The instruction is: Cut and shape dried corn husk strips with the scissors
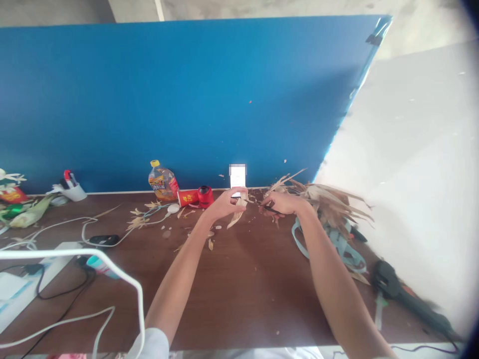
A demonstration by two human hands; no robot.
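Note:
My left hand (227, 202) is closed in a pinch on a pale piece of dried corn husk (236, 217), whose tip hangs down. Facing it from the right, my right hand (281, 203) is wrapped round scissors with dark handles (272, 210). Their thin blades point left toward the husk; whether they touch it I cannot tell. A lit phone (238, 178) stands upright against the blue panel just behind my left hand. Beyond my right forearm lies a heap of dried corn husks (329, 202), with pale blue ribbon (348, 252) below it.
A dark glue gun (411, 301) lies at the right edge. Near the panel are a drink bottle (159, 182), red cans (205, 197) and a pen cup (74, 191). White cables, a power strip (45, 284) and a white bar (112, 264) occupy the left. Husk scraps (210, 245) dot the table.

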